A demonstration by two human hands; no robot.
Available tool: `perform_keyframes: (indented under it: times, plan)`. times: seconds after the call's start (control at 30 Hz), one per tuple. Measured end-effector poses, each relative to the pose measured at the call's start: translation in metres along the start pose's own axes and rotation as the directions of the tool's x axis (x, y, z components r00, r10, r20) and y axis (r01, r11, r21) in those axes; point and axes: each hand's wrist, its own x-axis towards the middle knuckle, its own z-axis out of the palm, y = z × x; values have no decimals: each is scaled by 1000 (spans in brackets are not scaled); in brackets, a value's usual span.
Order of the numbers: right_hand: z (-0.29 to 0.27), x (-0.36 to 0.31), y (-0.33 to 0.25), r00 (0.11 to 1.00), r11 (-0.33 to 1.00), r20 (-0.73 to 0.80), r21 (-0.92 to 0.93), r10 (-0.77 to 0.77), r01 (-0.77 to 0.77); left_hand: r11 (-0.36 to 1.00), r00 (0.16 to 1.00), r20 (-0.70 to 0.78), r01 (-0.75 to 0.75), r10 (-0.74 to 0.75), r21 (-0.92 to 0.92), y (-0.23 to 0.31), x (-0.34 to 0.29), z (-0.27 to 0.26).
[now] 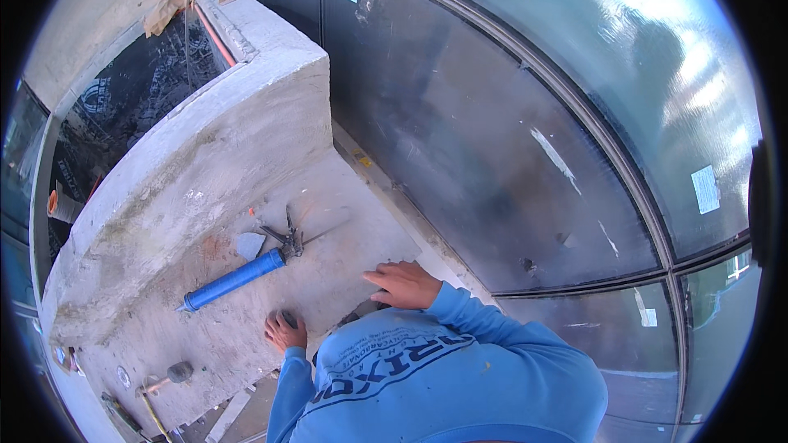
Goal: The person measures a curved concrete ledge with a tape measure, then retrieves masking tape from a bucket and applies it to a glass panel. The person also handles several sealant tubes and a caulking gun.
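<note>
Nearest to the camera is the light-blue long-sleeved shirt (443,369) of the person, with dark printing on it. From its two sleeves come the bare hands, which are both low on the grey concrete slab (353,213). The right hand (408,285) lies at the slab with its fingers directed to the left; the index finger is stretched and stands apart from the thumb, and I see nothing between them. The left hand (285,334) has its fingers curved around a dark patch; whether this is a held object or only a shadow, I cannot tell, so its grip is also not certain.

Ahead of the left hand and apart from it, the blue tube-shaped applicator gun (234,280) with a black handle lies on the slab. Its pointed nozzle is directed to the left, and the handle is at the far right end. Just beside it there is a flat pale-blue piece (249,244) with angular edges. Farther to the left and nearer to the person lies a mallet with a dark head (180,372) and a wooden handle. Behind the gun rises a rough grey cement wall (238,123). Along the right side stand large dark glass panels (476,139) in metal frames.
</note>
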Motion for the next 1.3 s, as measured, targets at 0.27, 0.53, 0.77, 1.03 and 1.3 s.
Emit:
perform_keyframes:
  times: [0.27,0.53,0.77,1.03,1.3]
  plan:
    - [-24,-18,50,931,986,-351,-91,100,-140,959,972,-136,-216,193,-183,47,22,-30]
    - [-132,20,71,908,951,-419,-272,21,-147,867,671,-677,-489,304,-95,114,180,-206]
    - [-175,101,107,947,940,-310,-342,-87,-26,924,704,-600,-319,380,212,130,350,-331]
    - [-316,180,168,929,312,-357,-898,-100,-311,971,907,-410,175,-95,162,117,436,-293]
    - [-415,215,164,902,-357,-403,-874,154,-329,938,857,-508,239,-81,253,101,454,-280]
